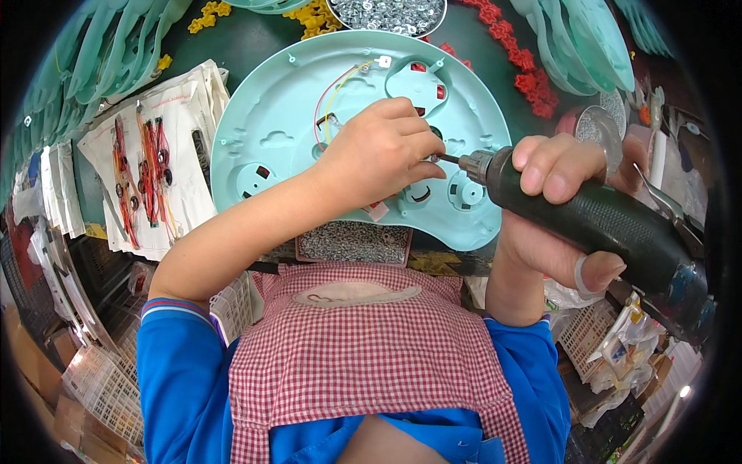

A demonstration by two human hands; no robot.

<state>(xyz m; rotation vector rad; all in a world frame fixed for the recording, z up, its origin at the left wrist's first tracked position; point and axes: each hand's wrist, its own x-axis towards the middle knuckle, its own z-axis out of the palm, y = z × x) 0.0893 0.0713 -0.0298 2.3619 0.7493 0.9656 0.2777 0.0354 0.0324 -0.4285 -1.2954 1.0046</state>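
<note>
The shell [294, 112] lies inside up on the worktop [251, 35], in front of the person. Over its right half, the left hand [384, 151] has its fingertips pinched at the driver's bit [449, 158]; whether they hold a screw cannot be told. The right hand [555, 176] grips the driver [618, 224], reaching past the shell's right edge. The step looks like screw fastening, which calls for aligning the bit over the shell and pressing steadily.
</note>
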